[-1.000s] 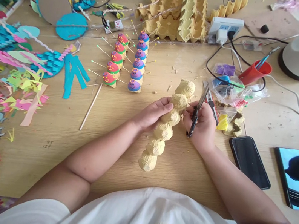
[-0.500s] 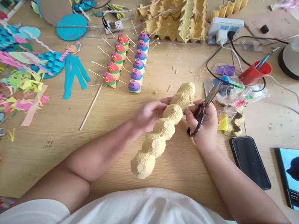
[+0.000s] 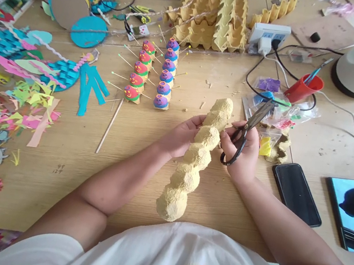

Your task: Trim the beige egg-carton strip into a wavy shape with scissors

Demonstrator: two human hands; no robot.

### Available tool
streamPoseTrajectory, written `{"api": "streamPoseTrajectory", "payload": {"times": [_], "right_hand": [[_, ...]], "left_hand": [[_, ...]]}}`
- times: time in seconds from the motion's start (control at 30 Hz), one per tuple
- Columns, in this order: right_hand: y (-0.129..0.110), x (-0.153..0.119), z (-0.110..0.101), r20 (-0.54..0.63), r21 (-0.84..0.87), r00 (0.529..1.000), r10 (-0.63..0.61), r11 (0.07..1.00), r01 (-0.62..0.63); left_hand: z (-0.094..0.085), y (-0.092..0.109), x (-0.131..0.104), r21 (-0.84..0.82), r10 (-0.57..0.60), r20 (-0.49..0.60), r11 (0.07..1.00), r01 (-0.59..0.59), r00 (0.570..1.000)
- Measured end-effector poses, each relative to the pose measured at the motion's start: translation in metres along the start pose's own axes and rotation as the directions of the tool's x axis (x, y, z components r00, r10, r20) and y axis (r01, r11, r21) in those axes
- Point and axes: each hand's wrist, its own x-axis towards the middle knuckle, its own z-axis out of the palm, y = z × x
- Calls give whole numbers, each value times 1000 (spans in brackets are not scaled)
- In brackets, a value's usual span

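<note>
A yellowish strip of egg carton with several rounded bumps slants across the middle, its near end close to my shirt. My left hand grips it from the left side, with the fingertips partly hidden behind the bumps. In my right hand is a pair of black-handled scissors, blades pointing away to the upper right. The thumb and fingers of that hand are also at the strip's right edge; whether they pinch it is hard to see.
Painted egg-carton caterpillars, one red and green, one purple and blue, stand beyond my left hand. Egg trays lie at the back. A red cup, a phone, a second phone and a thin stick surround the work.
The strip's near end has come slightly lower and closer to my shirt. The scissors' blades have swung a little to the right. Both hands keep their holds.
</note>
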Motion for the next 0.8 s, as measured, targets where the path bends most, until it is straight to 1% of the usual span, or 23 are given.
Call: {"api": "streamPoseTrajectory", "payload": {"times": [0.1,0.2,0.27,0.4,0.43,0.53,0.6,0.63,0.67,0.7,0.73,0.8], "right_hand": [[-1,-2,2,0,-1,1000,-14,1000,14],[-1,-1,2,0,22,1000,-30,999,30],[0,-1,3,9,51,999,-40,998,39],[2,-3,4,40,105,998,-50,993,46],[2,-3,4,54,104,997,-48,994,42],[-1,-3,2,129,89,991,-22,996,10],[-5,-2,-2,211,91,977,25,995,-45],[-7,-1,-4,265,100,963,52,992,-81],[-10,0,-6,330,109,941,78,987,-120],[-12,1,-8,401,119,911,99,980,-159],[-14,2,-10,478,124,871,114,973,-195],[-15,4,-12,633,86,760,145,963,-255]], "left_hand": [[3,-2,0,3,81,-84,997,-81,993],[5,-2,0,-3,174,-159,984,-177,972],[3,-2,0,2,196,-169,980,-198,966],[-3,-5,3,-23,228,-133,972,-233,964],[-5,-6,3,-19,246,-149,968,-251,958],[-6,-5,6,-11,297,-242,951,-309,924],[-6,0,7,-43,281,-308,950,-309,909],[-5,4,8,-76,246,-353,954,-290,902],[-5,7,8,-109,187,-380,964,-244,906],[-4,11,8,-142,154,-391,964,-225,907],[-4,14,8,-176,133,-394,960,-217,909],[-5,18,7,-226,134,-387,945,-235,912]]}}
